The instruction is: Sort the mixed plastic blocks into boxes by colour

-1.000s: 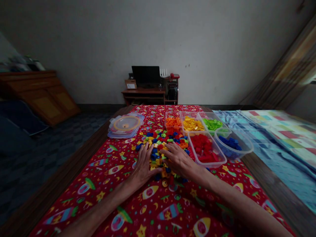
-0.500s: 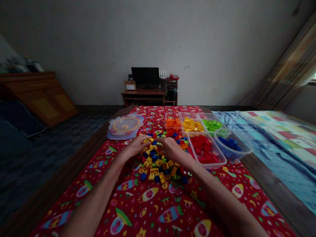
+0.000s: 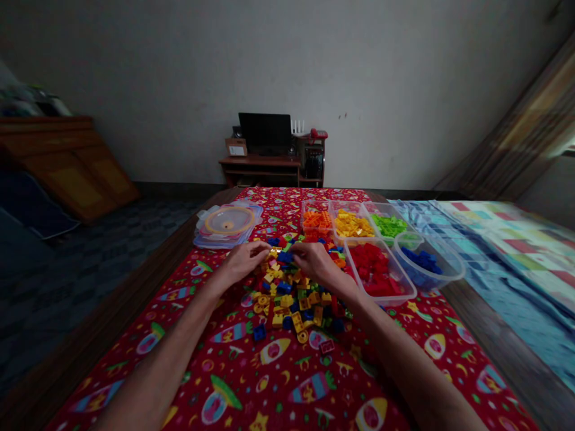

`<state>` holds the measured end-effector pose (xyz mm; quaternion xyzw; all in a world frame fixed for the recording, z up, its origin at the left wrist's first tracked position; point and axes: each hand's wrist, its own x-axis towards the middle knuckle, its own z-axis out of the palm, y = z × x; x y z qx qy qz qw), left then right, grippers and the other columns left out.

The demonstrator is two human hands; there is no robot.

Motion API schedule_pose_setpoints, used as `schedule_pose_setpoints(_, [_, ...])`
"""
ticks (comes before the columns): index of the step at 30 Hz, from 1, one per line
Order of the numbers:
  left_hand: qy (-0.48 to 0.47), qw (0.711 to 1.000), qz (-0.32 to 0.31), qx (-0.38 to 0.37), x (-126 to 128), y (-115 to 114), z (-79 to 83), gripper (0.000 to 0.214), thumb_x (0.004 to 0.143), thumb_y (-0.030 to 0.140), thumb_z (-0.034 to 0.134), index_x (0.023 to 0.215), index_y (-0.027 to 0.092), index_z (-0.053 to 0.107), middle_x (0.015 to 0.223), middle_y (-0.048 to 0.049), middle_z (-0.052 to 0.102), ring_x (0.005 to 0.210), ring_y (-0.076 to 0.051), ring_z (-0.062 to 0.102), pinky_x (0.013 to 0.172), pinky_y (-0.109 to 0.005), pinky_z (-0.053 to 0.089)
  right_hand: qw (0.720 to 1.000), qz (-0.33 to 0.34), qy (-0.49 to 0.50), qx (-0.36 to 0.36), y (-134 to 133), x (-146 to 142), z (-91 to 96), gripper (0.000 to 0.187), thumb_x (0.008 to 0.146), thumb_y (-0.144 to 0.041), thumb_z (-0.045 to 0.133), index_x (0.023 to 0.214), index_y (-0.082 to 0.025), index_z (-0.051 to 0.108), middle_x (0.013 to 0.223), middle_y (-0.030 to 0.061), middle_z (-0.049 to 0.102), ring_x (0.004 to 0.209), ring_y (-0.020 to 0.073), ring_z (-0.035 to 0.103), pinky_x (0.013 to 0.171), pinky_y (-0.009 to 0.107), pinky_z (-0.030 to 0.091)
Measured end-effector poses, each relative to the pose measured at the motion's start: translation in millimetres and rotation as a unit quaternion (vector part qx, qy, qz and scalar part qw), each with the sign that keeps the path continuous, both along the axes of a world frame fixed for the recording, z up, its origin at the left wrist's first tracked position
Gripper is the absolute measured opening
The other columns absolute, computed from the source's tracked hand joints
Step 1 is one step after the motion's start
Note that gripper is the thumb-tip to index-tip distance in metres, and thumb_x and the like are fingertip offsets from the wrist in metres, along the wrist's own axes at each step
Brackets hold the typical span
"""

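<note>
A mixed pile of toy building bricks (image 3: 287, 299), in yellow, blue, red, orange and green, lies on the table between my arms. At its far left edge my left hand (image 3: 242, 262) is closed, thumb and fingers drawn together beside yellow bricks; whatever is between them is too small to make out. My right hand (image 3: 317, 262) reaches over the far right part of the pile. Its fingers are bent in a pinch at the end of a blue brick (image 3: 284, 257). The hand hides some bricks beneath it.
Clear boxes hold sorted bricks: orange (image 3: 317, 220), yellow (image 3: 353, 224), green (image 3: 389, 227) and red (image 3: 371, 269). A round tub (image 3: 453, 269) contains blue ones. Stacked lids (image 3: 227, 222) lie at the left. A red patterned cloth (image 3: 269, 389) covers the table; a bed (image 3: 507, 269) stands at right.
Both hands have drawn their fingers in from a looser, spread pose and sit slightly farther apart. Bricks in the pile have shifted, and a blue brick now shows at my right fingertips.
</note>
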<state>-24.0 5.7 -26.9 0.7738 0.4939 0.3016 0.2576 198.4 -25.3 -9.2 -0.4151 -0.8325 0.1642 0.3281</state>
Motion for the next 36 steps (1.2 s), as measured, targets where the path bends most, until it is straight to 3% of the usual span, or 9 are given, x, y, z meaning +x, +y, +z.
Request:
schedule_pose_setpoints(3, [-0.031,0.999,-0.031,-0.026,11,-8,7.4,0.045,0.08,0.051,0.05,0.102,0.015,0.065,0.093,-0.0057,0.071,0.081,-0.02,0.066,0.071,-0.028,0.051,0.996,-0.024,0.03,-0.076,5,4,3.4,0.02,0.084,-0.018,0.052,0.084,-0.013,0.071,0.064,0.0002,0.062,0.057,0.0086,0.05,0.057,0.02,0.032])
schedule_pose_setpoints(5, [-0.016,0.999,-0.043,-0.027,18,-13,10.0,0.044,0.081,0.05,0.049,0.104,0.016,0.065,0.092,-0.0055,0.072,0.079,-0.02,0.066,0.07,-0.028,0.051,0.995,-0.03,0.025,-0.088,5,7,3.9,0.022,0.087,-0.026,0.053,0.085,-0.012,0.071,0.064,0.0009,0.062,0.057,0.0089,0.051,0.057,0.02,0.033])
schedule_pose_setpoints(12, [0.175,0.983,-0.037,0.044,17,-20,3.4,0.026,0.078,0.032,0.056,0.096,0.02,0.07,0.094,-0.0075,0.069,0.087,-0.024,0.063,0.081,-0.033,0.048,0.99,-0.043,-0.131,-0.015,-12,14,13.2,0.024,0.089,-0.034,0.055,0.084,-0.015,0.069,0.066,0.0038,0.062,0.062,0.0125,0.054,0.059,0.023,0.036])
schedule_pose_setpoints(16, [0.199,0.978,-0.048,0.033,13,-19,-7.7,0.029,0.075,0.028,0.061,0.101,0.02,0.068,0.099,-0.008,0.067,0.096,-0.024,0.061,0.087,-0.034,0.047,0.966,-0.02,-0.252,0.049,-30,6,3.9,0.01,0.085,-0.02,0.06,0.086,-0.013,0.066,0.083,0.0096,0.064,0.08,0.0184,0.057,0.071,0.027,0.042])
schedule_pose_setpoints(20, [0.216,0.974,-0.037,0.055,16,-18,-12.9,0.029,0.073,0.02,0.06,0.101,0.018,0.067,0.102,-0.009,0.068,0.098,-0.025,0.062,0.09,-0.035,0.046,0.95,-0.023,-0.285,0.127,-37,0,-10.9,0.018,0.084,-0.006,0.052,0.095,-0.013,0.064,0.095,0.0122,0.061,0.088,0.021,0.053,0.074,0.031,0.044])
schedule_pose_setpoints(25, [0.212,0.977,-0.01,0.031,21,-20,0.2,0.023,0.076,0.022,0.056,0.094,0.019,0.07,0.095,-0.0074,0.072,0.087,-0.024,0.066,0.081,-0.033,0.049,0.955,0.002,-0.271,0.117,-30,7,-11.0,0.017,0.082,-0.003,0.048,0.09,-0.012,0.061,0.083,0.0088,0.058,0.077,0.0176,0.049,0.071,0.03,0.043])
schedule_pose_setpoints(29, [0.179,0.984,0.021,0.016,18,-20,8.6,0.028,0.077,0.027,0.054,0.098,0.02,0.071,0.091,-0.0057,0.074,0.079,-0.023,0.067,0.076,-0.031,0.05,0.975,0.042,-0.197,0.094,-24,18,-5.2,0.012,0.085,-0.009,0.05,0.09,-0.014,0.059,0.082,0.0047,0.058,0.077,0.0143,0.05,0.071,0.026,0.042])
schedule_pose_setpoints(33, [0.061,0.998,0.003,-0.004,17,-20,10.3,0.042,0.076,0.037,0.056,0.113,0.018,0.066,0.103,-0.0072,0.072,0.086,-0.023,0.067,0.076,-0.031,0.052,0.992,0.051,-0.107,0.04,-21,19,3.4,0.025,0.084,-0.014,0.056,0.109,-0.013,0.058,0.09,0.0074,0.063,0.084,0.0156,0.055,0.073,0.027,0.043])
schedule_pose_setpoints(36, [-0.036,0.996,-0.007,-0.077,22,-23,9.9,0.063,0.075,0.048,0.058,0.129,0.015,0.055,0.087,-0.0069,0.073,0.077,-0.023,0.068,0.067,-0.032,0.053,0.997,0.046,-0.057,0.035,-21,10,11.1,0.036,0.085,-0.013,0.055,0.12,-0.013,0.054,0.096,0.01,0.065,0.085,0.0164,0.057,0.073,0.029,0.044])
